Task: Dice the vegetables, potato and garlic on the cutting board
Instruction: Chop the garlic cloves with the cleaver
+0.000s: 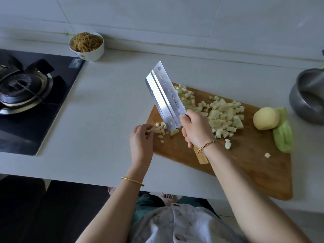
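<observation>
On the tabletop (105,111): a wooden cutting board (245,163) lies at an angle, its near right corner reaching the front edge.
Head view, right hand (196,130): fingers wrapped tight round the wooden handle of a cleaver (164,95); a thin cord bracelet sits on the wrist.
Cleaver: broad steel blade tilted, its tip raised toward the far left, its heel low over the board's left end.
Left hand (140,137): at the board's left edge, fingers curled together with the tips pinching one of the garlic pieces (162,128); a gold bangle is on the forearm.
Garlic pieces: small pale chunks scattered on the board's left end, between the left fingertips and the blade's heel; one larger clove lies just right of the blade.
Diced pile (222,116): pale cubes heaped across the board's far middle, behind the right hand.
Potato (265,118): peeled, whole, at the board's far right, touching a green vegetable (284,135) beside it.
Metal pot (308,97): off the board, at the right edge of view.
Bowl (87,50): white, filled with brown shreds, near the wall.
Stove (26,95): black gas hob at the left.
</observation>
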`<state>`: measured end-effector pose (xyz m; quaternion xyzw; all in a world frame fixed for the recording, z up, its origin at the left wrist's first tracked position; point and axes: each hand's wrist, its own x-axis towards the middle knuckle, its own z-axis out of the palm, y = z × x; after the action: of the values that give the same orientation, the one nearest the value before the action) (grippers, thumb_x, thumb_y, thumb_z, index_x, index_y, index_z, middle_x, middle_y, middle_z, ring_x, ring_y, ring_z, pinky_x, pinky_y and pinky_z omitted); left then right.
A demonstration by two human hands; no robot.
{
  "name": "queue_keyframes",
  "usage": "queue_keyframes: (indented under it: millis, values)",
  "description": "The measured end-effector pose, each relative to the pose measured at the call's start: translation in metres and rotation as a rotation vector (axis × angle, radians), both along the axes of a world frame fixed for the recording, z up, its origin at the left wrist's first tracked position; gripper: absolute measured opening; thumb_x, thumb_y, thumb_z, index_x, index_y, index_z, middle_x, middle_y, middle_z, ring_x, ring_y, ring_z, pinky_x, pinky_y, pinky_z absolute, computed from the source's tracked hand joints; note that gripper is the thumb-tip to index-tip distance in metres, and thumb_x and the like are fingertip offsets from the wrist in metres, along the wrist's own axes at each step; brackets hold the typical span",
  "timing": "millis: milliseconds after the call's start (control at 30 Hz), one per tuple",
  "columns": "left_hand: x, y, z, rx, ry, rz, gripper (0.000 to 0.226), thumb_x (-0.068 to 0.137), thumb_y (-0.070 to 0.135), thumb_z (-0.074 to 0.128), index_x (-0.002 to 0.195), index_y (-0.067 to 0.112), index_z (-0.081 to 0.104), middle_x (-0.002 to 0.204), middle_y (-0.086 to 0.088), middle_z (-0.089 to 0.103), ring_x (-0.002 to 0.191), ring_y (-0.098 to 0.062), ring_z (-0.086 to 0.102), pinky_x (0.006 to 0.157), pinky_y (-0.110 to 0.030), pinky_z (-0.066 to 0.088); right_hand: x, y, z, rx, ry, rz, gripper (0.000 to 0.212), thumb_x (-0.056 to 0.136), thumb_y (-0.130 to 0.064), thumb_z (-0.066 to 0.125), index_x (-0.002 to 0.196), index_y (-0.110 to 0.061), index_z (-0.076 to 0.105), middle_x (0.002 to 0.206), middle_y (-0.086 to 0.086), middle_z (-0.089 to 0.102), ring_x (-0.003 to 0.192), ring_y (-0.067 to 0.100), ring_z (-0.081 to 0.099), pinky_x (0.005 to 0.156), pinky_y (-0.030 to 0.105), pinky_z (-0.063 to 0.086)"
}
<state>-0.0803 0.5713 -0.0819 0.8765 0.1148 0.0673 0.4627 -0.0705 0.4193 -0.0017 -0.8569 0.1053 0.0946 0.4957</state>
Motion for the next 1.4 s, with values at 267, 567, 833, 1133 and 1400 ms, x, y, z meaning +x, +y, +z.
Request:
queue_keyframes:
  millis: [267,567,833,1133,1400]
  values:
    - [0.006,-0.027,0.001,0.396,-0.106,-0.23,0.021,0.078,0.028,0.075,0.096,0.017,0.074,0.1,-0.006,0.054,0.099,-0.029,0.046,0.087,-0.036,0.04,0.001,-0.012,0.011,-0.04,-0.056,-0.013,0.027,0.097,-0.017,0.037,0.071,-0.01,0.038,0.058,0.009,0.048,0.034,0.014,0.036,0.034,0.022,0.037]
    - [0.014,-0.038,0.005,0.58,-0.121,-0.372,0.016,0.083,0.028,0.07,0.096,0.019,0.072,0.101,-0.007,0.052,0.098,-0.029,0.045,0.085,-0.037,0.039,-0.001,-0.018,0.011,-0.075,-0.079,-0.026,0.031,0.099,-0.018,0.037,0.068,-0.015,0.037,0.057,0.007,0.048,0.032,0.013,0.037,0.033,0.022,0.037]
    - [0.007,-0.02,0.008,0.305,-0.174,-0.232,0.012,0.079,0.01,0.071,0.089,0.012,0.064,0.086,0.0,0.062,0.086,-0.022,0.049,0.073,-0.024,0.035,0.005,-0.016,0.009,-0.07,-0.066,-0.022,0.027,0.097,-0.018,0.037,0.072,-0.009,0.04,0.058,0.01,0.049,0.034,0.015,0.038,0.034,0.023,0.039]
    - [0.004,0.016,0.015,-0.162,0.147,0.125,0.013,0.087,0.01,0.058,0.098,0.018,0.057,0.105,-0.005,0.061,0.081,-0.009,0.058,0.06,-0.009,0.04,-0.004,0.002,-0.012,-0.085,0.02,0.083,0.03,0.098,-0.021,0.039,0.07,-0.01,0.038,0.058,0.01,0.049,0.036,0.017,0.037,0.036,0.024,0.038]
    - [-0.003,0.015,0.015,-0.133,0.196,0.125,0.016,0.09,0.015,0.062,0.105,0.015,0.055,0.077,0.008,0.054,0.068,-0.004,0.053,0.055,-0.018,0.042,-0.013,0.016,-0.026,-0.07,0.105,0.149,0.029,0.098,-0.023,0.039,0.07,-0.012,0.038,0.058,0.009,0.048,0.034,0.015,0.035,0.034,0.022,0.035]
